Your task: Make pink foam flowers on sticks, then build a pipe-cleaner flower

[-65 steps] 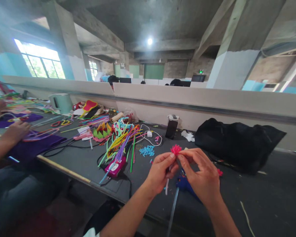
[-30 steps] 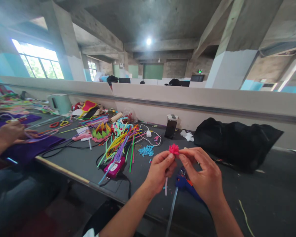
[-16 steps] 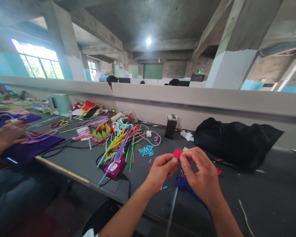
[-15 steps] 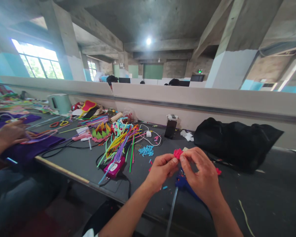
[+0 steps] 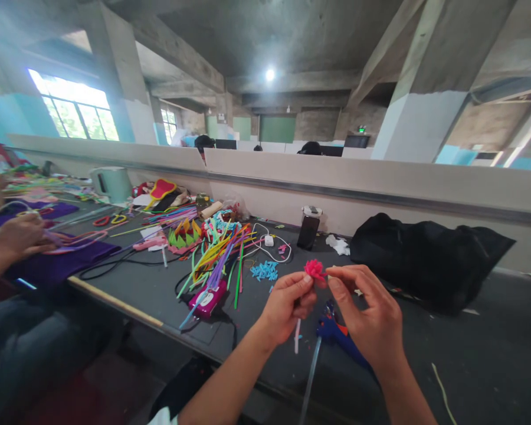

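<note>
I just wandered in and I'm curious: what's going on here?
A person's left-hand grip pinches a small pink flower-like piece above a dark table. The right-hand grip is at its side; whether those fingertips touch it is hard to tell. A blue glue gun lies on the table below. Light-blue bits and colourful fuzzy sticks lie to the left. At far left, a co-worker's hand is over purple cloth.

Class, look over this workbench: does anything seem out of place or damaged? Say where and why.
The pink flower-like piece shows no obvious damage. A crumpled white scrap beside the black bag looks like litter, and one pale strip lies alone at the lower right, away from the bundle of coloured strips.
</note>
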A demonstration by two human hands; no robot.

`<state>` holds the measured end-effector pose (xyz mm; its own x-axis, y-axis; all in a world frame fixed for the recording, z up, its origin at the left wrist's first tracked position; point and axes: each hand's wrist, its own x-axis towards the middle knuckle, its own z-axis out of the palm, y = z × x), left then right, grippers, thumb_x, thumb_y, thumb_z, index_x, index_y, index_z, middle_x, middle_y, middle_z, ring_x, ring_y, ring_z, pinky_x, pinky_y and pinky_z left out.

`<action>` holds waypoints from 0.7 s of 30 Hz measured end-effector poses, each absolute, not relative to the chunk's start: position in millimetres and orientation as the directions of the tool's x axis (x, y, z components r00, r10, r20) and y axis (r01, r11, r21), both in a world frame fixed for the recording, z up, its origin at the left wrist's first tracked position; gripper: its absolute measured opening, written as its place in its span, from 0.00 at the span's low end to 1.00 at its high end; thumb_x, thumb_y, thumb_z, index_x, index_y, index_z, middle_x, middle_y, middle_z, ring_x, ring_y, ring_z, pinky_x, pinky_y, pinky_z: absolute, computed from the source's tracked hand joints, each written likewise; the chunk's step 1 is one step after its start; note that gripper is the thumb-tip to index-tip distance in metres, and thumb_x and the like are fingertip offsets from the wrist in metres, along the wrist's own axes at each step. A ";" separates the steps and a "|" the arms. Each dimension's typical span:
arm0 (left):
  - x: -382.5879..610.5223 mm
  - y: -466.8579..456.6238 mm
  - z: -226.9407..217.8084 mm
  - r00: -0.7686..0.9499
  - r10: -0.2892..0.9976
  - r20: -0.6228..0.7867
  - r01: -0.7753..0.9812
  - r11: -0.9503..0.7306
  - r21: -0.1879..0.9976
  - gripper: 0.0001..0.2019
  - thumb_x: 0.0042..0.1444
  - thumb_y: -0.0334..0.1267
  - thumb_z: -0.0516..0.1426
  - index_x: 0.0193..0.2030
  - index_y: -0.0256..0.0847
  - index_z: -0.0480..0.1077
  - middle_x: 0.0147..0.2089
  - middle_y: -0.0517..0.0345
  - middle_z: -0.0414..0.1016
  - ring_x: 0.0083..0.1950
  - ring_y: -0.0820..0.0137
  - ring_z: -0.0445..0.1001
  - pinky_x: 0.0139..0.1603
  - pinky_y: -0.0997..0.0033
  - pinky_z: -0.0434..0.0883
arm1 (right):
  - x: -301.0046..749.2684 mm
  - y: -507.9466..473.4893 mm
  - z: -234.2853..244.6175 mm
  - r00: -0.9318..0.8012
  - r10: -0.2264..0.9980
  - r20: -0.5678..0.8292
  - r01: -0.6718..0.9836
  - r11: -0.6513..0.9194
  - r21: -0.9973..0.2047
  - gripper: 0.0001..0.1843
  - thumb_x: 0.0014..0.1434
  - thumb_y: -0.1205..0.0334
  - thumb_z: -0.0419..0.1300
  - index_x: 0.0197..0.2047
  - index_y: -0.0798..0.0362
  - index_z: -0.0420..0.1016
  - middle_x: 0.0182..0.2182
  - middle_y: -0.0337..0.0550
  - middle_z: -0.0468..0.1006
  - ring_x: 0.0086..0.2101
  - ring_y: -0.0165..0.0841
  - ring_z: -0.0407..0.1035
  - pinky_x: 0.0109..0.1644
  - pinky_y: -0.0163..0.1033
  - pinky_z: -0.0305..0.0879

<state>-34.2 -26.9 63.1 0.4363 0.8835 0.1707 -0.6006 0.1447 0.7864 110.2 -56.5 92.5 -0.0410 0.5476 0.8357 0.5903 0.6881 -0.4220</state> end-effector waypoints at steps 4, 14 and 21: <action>-33.7 -26.5 62.2 0.436 0.884 0.170 -0.631 0.165 0.758 0.13 0.54 0.43 0.63 0.32 0.36 0.67 0.18 0.70 0.53 0.17 0.83 0.44 0.18 0.79 0.40 | 106.9 -55.4 90.9 -0.056 0.544 0.837 0.586 0.697 -0.414 0.05 0.62 0.64 0.60 0.42 0.50 0.76 0.35 0.39 0.75 0.33 0.29 0.70 0.37 0.34 0.67; -30.8 -30.1 60.8 0.454 0.871 0.189 -0.550 0.107 0.828 0.16 0.53 0.47 0.64 0.31 0.35 0.68 0.19 0.71 0.49 0.20 0.81 0.43 0.19 0.76 0.40 | 108.3 -52.4 88.5 -0.107 0.547 0.830 0.642 0.675 -0.363 0.05 0.64 0.65 0.56 0.35 0.51 0.70 0.30 0.38 0.72 0.30 0.30 0.67 0.36 0.37 0.64; -28.8 -27.7 58.9 0.417 0.887 0.199 -0.513 0.048 0.857 0.19 0.49 0.50 0.66 0.31 0.33 0.71 0.19 0.69 0.53 0.20 0.82 0.48 0.21 0.76 0.43 | 109.5 -50.5 87.0 -0.139 0.586 0.798 0.698 0.630 -0.341 0.08 0.66 0.63 0.53 0.33 0.51 0.67 0.29 0.39 0.70 0.30 0.32 0.65 0.36 0.39 0.61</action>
<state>-28.8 -27.7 58.9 0.4165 0.8870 0.1994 -0.5127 0.0480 0.8572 109.5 -50.5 87.0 -0.1387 0.5863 0.7981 0.6979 0.6297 -0.3413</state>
